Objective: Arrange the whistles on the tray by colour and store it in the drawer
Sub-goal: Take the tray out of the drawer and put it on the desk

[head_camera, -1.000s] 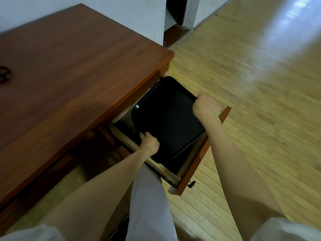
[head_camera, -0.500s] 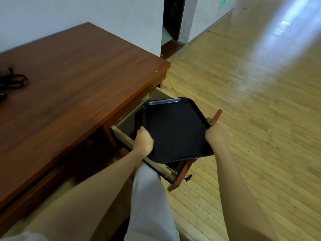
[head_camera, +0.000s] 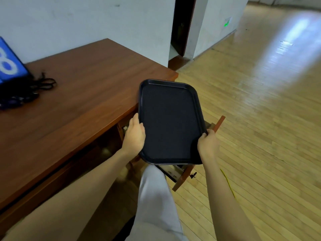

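Beside brown desk point(head_camera: 83, 101) — plank floor point(head_camera: 260, 136).

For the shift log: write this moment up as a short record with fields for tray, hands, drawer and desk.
tray: black tray, nothing on it, held in the air above the drawer
left hand: left hand grips the tray's left edge
right hand: right hand grips its near right corner
drawer: drawer open, mostly hidden under the tray
desk: wooden desk with black cords and a blue box at its far left
whistles: none clearly visible

Tray point(head_camera: 169, 122) above open drawer point(head_camera: 184, 176); desk point(head_camera: 78, 105) left; perhaps cords point(head_camera: 37, 87) thereon.
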{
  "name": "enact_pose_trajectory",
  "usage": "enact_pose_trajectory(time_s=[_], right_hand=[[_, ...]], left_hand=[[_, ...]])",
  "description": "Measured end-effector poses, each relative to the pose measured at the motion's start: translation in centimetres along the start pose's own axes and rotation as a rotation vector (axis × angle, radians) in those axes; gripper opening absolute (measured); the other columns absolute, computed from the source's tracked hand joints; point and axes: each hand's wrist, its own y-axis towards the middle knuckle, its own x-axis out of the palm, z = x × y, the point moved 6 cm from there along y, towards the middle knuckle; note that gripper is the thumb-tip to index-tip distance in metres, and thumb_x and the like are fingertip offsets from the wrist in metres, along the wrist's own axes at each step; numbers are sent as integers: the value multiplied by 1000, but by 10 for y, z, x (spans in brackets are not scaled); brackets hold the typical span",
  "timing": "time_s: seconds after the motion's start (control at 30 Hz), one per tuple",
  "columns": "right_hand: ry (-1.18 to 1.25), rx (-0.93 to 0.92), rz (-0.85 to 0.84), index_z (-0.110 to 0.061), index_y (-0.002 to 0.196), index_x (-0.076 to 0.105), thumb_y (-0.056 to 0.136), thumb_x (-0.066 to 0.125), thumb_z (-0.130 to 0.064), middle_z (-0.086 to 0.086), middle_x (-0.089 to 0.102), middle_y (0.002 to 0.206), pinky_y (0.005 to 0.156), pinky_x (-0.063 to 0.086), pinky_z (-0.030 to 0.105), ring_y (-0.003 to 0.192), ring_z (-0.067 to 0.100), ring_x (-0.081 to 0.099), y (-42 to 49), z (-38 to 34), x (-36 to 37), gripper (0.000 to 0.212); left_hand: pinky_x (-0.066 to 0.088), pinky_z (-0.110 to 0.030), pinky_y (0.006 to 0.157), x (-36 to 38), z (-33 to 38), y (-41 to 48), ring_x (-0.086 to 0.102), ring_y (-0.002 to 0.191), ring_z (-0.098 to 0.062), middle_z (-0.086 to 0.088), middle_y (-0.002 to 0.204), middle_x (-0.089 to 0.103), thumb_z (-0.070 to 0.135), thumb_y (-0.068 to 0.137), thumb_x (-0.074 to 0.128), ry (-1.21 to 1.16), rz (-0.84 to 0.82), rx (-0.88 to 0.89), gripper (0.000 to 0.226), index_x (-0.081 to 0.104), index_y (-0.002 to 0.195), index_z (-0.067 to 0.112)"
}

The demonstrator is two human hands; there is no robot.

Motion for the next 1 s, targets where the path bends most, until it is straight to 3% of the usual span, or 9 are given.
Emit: enact_pose_trajectory(time_s=[0.13,0.23,0.3,0.37,0.43,0.53,0.83,0.93,1.0], right_hand=[[-12,-145,-85,-13,128,53,100,34,-18,9,63,117,79,51,39,103,31,60,-19,-45,40,35],[-43,-269,-194,-15,134,50,100,35,-21,11,62,121,80,52,40,107,32,59,-36,-82,78,37],[-52,-351,-272,-15,132,53,101,37,-20,11,63,120,75,51,38,106,31,59,-50,-107,103,35],[-49,-439,-353,-15,130,55,100,38,-19,10,64,119,75,52,38,106,30,59,-66,-133,128,34],[-53,-504,-416,-15,131,55,100,40,-19,9,62,123,80,53,40,109,29,57,-85,-158,149,35],[-72,-612,-493,-15,130,56,99,42,-19,9,60,127,91,51,44,115,30,55,-114,-192,173,35],[-166,-836,-776,-17,124,52,97,46,-22,9,59,124,89,51,43,109,29,57,-185,-270,233,28],[-290,-971,-821,-16,127,54,96,49,-24,9,54,133,99,45,46,123,29,47,-203,-281,244,32],[-428,-1108,-765,-16,132,49,97,48,-27,8,45,139,107,36,47,132,30,35,-216,-282,244,37]], left_hand=[[39,-32,103,-56,-35,-15,42,131,-23,-4,150,33,19,101,33,-64,108,-36,50,18,148,17],[43,-30,98,-103,-68,-32,48,123,-22,-5,140,44,16,99,36,-6,176,-82,45,31,144,14],[50,-29,80,-133,-90,-48,58,101,-22,-7,123,57,14,97,41,76,237,-142,40,41,137,12],[40,-18,57,-159,-109,-66,55,72,-15,-7,101,63,12,95,45,153,299,-159,32,50,127,8],[34,-16,51,-179,-126,-87,49,59,-10,-7,89,64,11,96,46,200,349,-172,23,56,116,5],[40,-22,59,-202,-149,-121,53,66,-11,-1,91,63,17,98,42,227,378,-240,22,57,111,9],[46,-32,90,-243,-192,-181,57,111,-22,-4,129,54,18,98,39,366,217,-298,32,47,128,12],[54,-37,67,-255,-187,-182,65,89,-26,-7,114,58,22,93,55,674,157,-161,32,58,123,11],[42,-29,49,-260,-178,-176,60,65,-24,-5,85,57,22,77,75,905,190,-8,25,73,100,12]])
